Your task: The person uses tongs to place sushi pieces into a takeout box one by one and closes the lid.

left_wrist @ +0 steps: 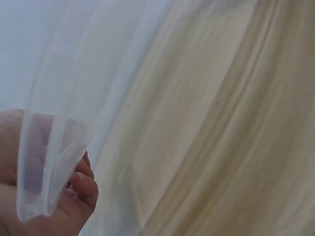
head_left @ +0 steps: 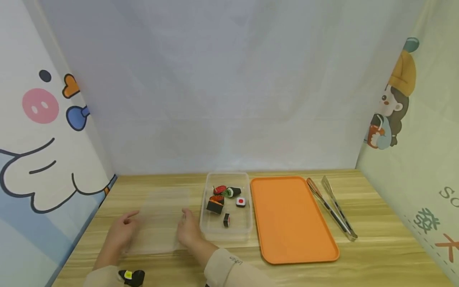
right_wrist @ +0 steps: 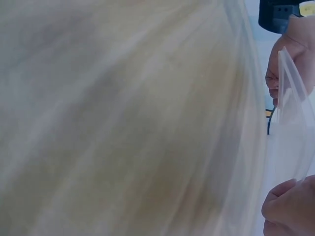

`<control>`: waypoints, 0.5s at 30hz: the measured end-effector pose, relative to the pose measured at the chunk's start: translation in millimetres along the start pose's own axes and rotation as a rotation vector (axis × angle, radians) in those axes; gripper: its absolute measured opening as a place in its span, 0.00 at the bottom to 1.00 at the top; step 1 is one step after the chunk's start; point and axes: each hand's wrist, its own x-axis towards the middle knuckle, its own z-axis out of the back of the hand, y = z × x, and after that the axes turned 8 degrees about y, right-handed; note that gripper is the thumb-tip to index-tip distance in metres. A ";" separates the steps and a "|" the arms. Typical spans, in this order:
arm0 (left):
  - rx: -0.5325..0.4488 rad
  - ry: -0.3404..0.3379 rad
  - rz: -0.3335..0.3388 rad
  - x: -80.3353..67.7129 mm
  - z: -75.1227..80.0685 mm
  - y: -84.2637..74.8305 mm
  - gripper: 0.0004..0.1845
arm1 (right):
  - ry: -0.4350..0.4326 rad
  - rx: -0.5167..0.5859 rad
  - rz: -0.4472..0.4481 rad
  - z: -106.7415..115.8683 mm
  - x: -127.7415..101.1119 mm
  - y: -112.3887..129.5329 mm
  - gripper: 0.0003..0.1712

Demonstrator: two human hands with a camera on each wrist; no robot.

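Note:
A clear plastic lid (head_left: 161,225) is between my two hands over the left part of the table. My left hand (head_left: 123,232) grips its left edge, and in the left wrist view the fingers (left_wrist: 84,188) curl behind the see-through rim. On the opposite edge, my right hand (head_left: 189,230) holds on with bent fingers; the right wrist view has it low at the right. Just right of that hand stands a clear plastic box (head_left: 239,225). Inside lie several toy sushi pieces, among them a black-wrapped roll with orange topping (head_left: 214,206) and a white roll with a red centre (head_left: 241,202).
An orange tray (head_left: 292,219) lies to the right of the box. Beyond it, metal tongs (head_left: 335,209) with dark grips lie spread on the wood-look table (head_left: 380,239). A pale cloth wall (head_left: 229,99) closes off the back, with printed panels at both sides.

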 end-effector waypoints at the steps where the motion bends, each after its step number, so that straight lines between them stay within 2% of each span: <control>1: -0.005 -0.002 0.002 -1.0 2.0 0.1 0.26 | 0.005 0.003 0.001 0.9 -0.1 2.2 0.23; 7: -0.082 -0.006 -0.028 -5.9 10.5 -0.3 0.25 | 0.082 0.064 -0.010 16.3 0.2 18.8 0.21; 11: -0.179 0.034 -0.065 -9.3 11.7 -6.2 0.26 | 0.108 0.163 -0.012 31.4 2.3 24.8 0.18; 15: -0.252 0.071 -0.132 -13.2 12.1 -18.1 0.26 | 0.128 0.192 -0.023 52.5 4.0 31.0 0.16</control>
